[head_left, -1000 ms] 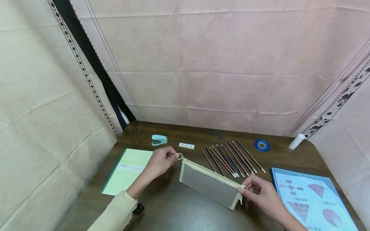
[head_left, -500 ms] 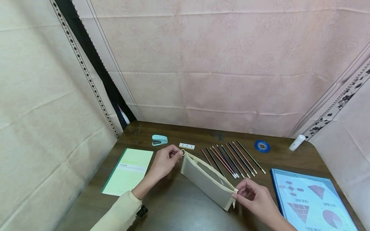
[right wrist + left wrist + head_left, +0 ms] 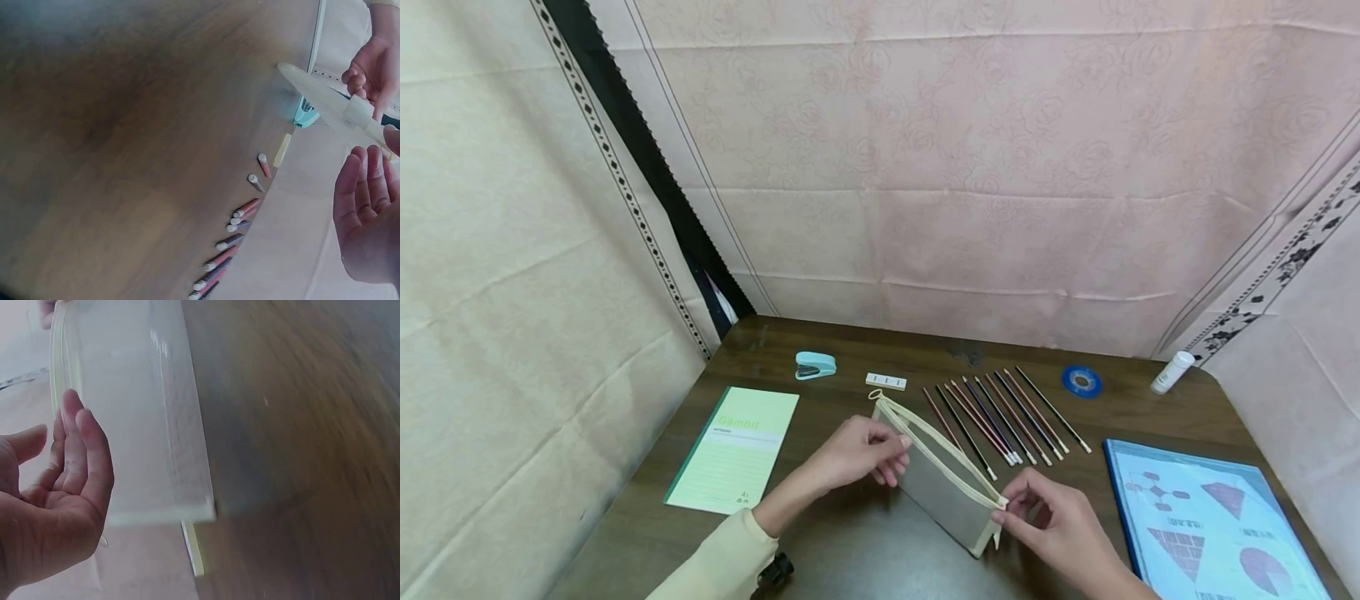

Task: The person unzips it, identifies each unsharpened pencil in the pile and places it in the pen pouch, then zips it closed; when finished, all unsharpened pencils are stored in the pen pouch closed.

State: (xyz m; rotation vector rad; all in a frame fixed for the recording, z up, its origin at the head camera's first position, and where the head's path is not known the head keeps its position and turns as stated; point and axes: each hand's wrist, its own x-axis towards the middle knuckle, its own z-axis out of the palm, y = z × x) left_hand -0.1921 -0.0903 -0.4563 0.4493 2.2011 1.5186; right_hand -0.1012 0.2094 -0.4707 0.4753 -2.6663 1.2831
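Observation:
A pale zip pouch (image 3: 928, 483) with see-through mesh sides stands tilted above the table, its zip side gaping. At its right end, my right hand (image 3: 1056, 525) pinches the zip corner between thumb and fingers. My left hand (image 3: 861, 454) is beside the pouch's near side, close to the zip edge; in the left wrist view this hand (image 3: 69, 487) has its thumb apart from loosely bent fingers and nothing between them. The zip's ring pull (image 3: 876, 394) sits free at the far left end. In the right wrist view, the pouch (image 3: 319, 97) appears edge-on.
Several pencils (image 3: 1003, 417) lie in a row behind the pouch. Around them are a white eraser-like block (image 3: 886, 381), a light-blue stapler (image 3: 815, 365), blue tape (image 3: 1082, 381) and a white glue-stick-like tube (image 3: 1172, 372). A green notebook (image 3: 737, 450) lies left, a blue folder (image 3: 1217, 517) right.
The pouch's zip side has come open. My left hand has let go of the ring pull and moved down and right along the pouch. My right hand has shifted slightly left, still pinching the corner.

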